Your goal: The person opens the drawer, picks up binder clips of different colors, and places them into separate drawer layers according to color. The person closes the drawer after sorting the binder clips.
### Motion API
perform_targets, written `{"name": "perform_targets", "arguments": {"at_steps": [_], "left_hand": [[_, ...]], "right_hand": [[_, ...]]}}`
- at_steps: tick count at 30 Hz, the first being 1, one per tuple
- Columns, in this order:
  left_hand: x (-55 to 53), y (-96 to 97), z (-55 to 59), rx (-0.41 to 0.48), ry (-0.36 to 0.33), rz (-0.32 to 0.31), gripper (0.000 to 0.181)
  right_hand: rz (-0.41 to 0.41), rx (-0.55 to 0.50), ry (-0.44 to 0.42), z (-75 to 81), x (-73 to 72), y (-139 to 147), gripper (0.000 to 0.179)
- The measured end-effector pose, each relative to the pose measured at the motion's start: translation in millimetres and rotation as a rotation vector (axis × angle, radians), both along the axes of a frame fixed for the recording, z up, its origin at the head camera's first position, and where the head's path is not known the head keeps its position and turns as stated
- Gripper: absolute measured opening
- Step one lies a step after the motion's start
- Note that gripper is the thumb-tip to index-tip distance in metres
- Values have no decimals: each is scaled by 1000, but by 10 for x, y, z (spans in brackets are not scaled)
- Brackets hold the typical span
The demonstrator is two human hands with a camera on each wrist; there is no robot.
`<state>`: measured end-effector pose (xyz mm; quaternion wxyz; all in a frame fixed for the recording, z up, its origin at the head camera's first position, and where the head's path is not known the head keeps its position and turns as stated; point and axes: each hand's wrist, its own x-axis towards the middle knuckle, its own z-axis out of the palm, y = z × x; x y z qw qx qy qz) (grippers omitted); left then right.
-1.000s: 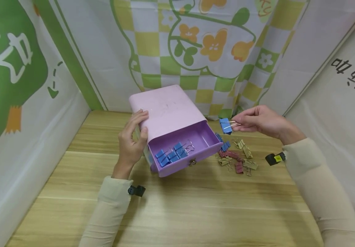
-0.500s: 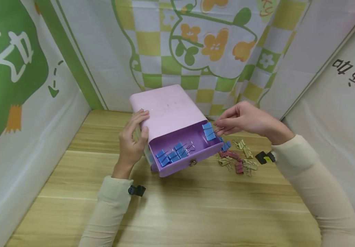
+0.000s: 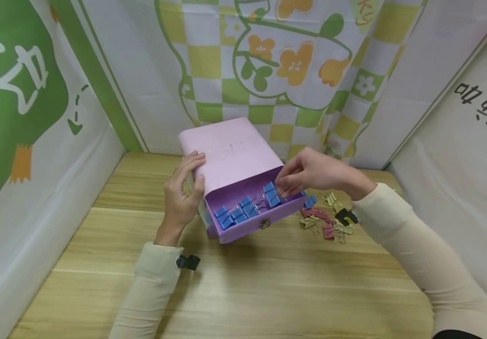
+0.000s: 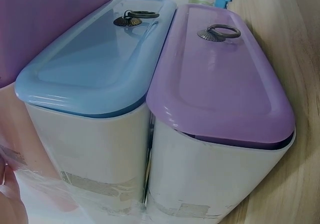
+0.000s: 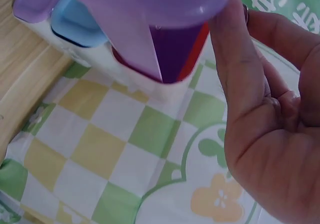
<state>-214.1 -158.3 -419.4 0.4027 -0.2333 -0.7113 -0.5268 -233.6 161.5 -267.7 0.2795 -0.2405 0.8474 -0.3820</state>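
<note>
In the head view, a pink cabinet (image 3: 231, 148) stands tilted on the table with its purple top drawer (image 3: 241, 230) pulled out. Several blue binder clips (image 3: 238, 215) lie in the drawer's left part. My right hand (image 3: 317, 174) pinches another blue binder clip (image 3: 272, 194) by its wire handles, over the drawer's right part. The right wrist view shows this hand (image 5: 275, 114) beside the drawer, the clip out of sight. My left hand (image 3: 181, 192) rests on the cabinet's left side, fingers on the top and thumb near the front edge.
On the table (image 3: 269, 292), right of the drawer, lie loose blue, red and yellow binder clips (image 3: 328, 214). Two lower drawers, one blue (image 4: 100, 53) and one purple (image 4: 220, 78), are closed and have ring pulls. A checkered curtain (image 3: 243, 89) hangs behind the cabinet.
My right hand has moved left and down with the blue binder clip, from above the loose clips to inside the drawer's opening. The left hand and cabinet have stayed put.
</note>
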Motion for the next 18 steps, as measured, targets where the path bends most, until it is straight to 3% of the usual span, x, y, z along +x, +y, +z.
{"name": "perform_targets", "arguments": {"at_steps": [8,18], "left_hand": [[4,1,3,-3,3,4,40],[-1,4,0,1,7,-6,41]], "right_hand": [[86,36,18,-123,29,-146,22],[164,120,155,-228,33,-188,18]]}}
